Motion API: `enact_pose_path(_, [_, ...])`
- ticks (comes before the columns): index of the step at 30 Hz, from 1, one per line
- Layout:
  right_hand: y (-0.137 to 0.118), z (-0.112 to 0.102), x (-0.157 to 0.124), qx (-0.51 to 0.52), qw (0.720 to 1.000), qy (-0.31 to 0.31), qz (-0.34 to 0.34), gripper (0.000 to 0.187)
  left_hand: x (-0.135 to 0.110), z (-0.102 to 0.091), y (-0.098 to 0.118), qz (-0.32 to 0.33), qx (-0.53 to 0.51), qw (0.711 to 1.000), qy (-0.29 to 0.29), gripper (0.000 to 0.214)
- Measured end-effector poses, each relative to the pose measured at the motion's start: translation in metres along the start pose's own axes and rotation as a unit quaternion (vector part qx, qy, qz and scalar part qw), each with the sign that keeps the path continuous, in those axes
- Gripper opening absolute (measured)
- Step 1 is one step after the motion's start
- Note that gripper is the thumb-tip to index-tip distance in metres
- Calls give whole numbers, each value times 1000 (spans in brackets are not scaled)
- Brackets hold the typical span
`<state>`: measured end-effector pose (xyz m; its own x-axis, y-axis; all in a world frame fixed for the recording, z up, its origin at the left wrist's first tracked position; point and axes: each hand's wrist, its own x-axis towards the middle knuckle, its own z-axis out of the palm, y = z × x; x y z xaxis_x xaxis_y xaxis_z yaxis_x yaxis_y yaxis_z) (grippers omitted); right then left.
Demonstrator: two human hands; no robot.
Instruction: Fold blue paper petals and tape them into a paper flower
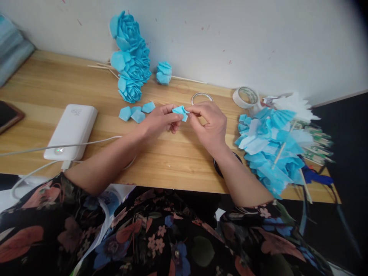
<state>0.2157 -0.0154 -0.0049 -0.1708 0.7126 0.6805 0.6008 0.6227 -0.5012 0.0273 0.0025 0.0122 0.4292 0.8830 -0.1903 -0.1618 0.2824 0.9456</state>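
1. The blue piece [180, 110] is small, bright and thin, like crepe paper, with a fold across its top and a paler corner pointing down.
2. It is held up over the middle of the counter [172, 165], between the two hands.
3. The left hand [161, 119] pinches it between thumb and fingers; the right hand [211, 124] has thumb and fingertips drawn narrow at its right edge, also gripping it.
4. Near the left hand lie several loose blue petals [138, 116]; behind them is a cluster of ruffled blue flowers [130, 57] on thin sticks, and beside that a smaller blue bloom [164, 73] on a stick.
5. The white power bank [70, 130] bears a grey marking and a small lit display, neither clearly legible. Print inside the tape roll [245, 96] and on the green-and-white packets [317, 142] is too small to read.
6. The counter has a yellowish-brown wood grain. At its right end, blue paper pieces [270, 142] lie heaped beside the packets.
7. Behind the counter stands a pale wall [201, 42] with scattered reddish marks; a dark surface [350, 134] is at the far right.
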Motion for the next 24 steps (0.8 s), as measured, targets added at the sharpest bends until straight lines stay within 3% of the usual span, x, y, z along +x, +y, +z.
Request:
enact_pose_path(11, [4,2,-2,-83,995,3,-55,30,0,1,0,11,-17,1000,5,14])
enact_pose_path(19, [3,1,-1,-46,998,-18,-43,27,1,-1,-2,17,-20,1000,8,14])
enact_pose_path(24, [-4,-4,2,8,998,-58,21,27,1,-3,-2,25,-9,1000,14,15])
